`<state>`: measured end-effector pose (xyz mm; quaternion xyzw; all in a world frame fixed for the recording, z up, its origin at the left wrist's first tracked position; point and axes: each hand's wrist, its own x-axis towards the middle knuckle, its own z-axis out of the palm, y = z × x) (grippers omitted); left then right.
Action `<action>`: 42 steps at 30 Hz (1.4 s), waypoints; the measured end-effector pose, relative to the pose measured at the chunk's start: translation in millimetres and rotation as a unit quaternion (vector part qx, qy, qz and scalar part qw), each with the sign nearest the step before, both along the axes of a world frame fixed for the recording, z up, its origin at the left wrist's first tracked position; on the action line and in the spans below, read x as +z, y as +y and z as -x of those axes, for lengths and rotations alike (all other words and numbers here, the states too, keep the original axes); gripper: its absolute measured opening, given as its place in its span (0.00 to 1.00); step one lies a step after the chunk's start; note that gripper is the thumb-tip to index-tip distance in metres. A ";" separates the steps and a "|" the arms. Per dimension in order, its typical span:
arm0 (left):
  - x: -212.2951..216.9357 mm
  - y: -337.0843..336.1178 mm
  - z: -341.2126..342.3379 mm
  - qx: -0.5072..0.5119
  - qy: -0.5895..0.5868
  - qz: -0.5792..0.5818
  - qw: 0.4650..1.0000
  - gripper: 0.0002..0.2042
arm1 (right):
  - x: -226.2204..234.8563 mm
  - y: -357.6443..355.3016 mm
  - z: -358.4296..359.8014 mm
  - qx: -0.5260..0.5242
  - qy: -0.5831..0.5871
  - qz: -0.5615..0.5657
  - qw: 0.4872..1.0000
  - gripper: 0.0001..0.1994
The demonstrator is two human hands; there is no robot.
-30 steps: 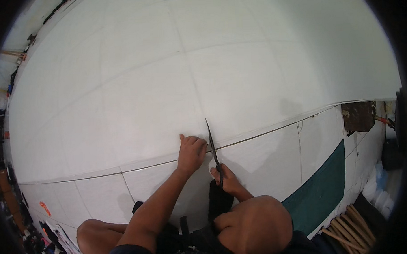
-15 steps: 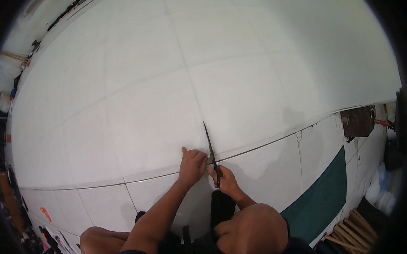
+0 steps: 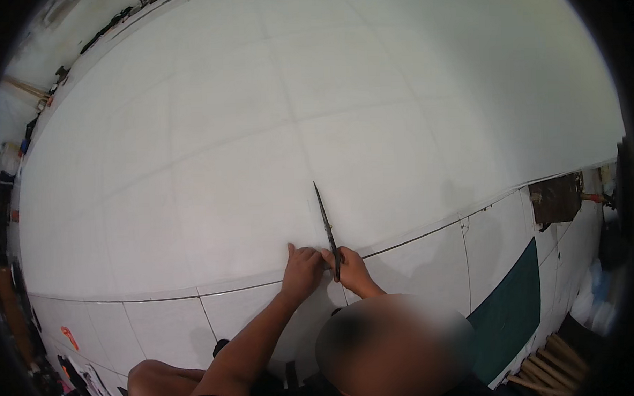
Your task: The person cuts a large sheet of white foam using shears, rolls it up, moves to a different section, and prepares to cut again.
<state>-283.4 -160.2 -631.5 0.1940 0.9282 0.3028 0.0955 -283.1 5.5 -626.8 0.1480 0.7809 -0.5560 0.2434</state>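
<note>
Scissors (image 3: 328, 229) sit in right hand (image 3: 352, 271), pointing forward

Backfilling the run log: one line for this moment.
right hand: holds black scissors, blades over white sheet | left hand: at sheet's near edge, beside scissors | right side: green sheet

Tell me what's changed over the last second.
The right hand has pushed the long dark metal scissors forward, farther over the large flat white sheet, and now sits close beside the left hand. The view shifted too, so the scene sits lower. The right hand kept its grip; the left hand stayed at the sheet's near edge, and the flat dark green piece lies as before.
</note>
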 end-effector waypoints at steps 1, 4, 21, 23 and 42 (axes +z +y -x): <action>0.2 -1.4 -1.6 0.003 0.006 -0.004 1.000 0.13 | 2.1 -2.2 -1.2 -0.008 -0.010 0.021 1.000 0.27; 0.1 -4.4 -7.6 -0.004 0.024 -0.004 1.000 0.14 | 18.3 -4.8 9.7 -0.006 -0.037 0.043 0.998 0.30; 35.0 12.1 -0.3 -0.091 -0.037 0.173 0.980 0.36 | 21.7 -7.0 79.8 -0.022 -0.053 0.085 0.995 0.30; 34.0 9.5 0.4 -0.096 -0.043 0.194 0.975 0.37 | 38.9 -11.2 82.5 -0.013 -0.109 0.108 0.988 0.27; 16.7 9.4 -3.6 -0.061 -0.014 0.130 0.990 0.31 | 17.3 -35.7 169.0 -0.021 -0.043 0.064 0.997 0.33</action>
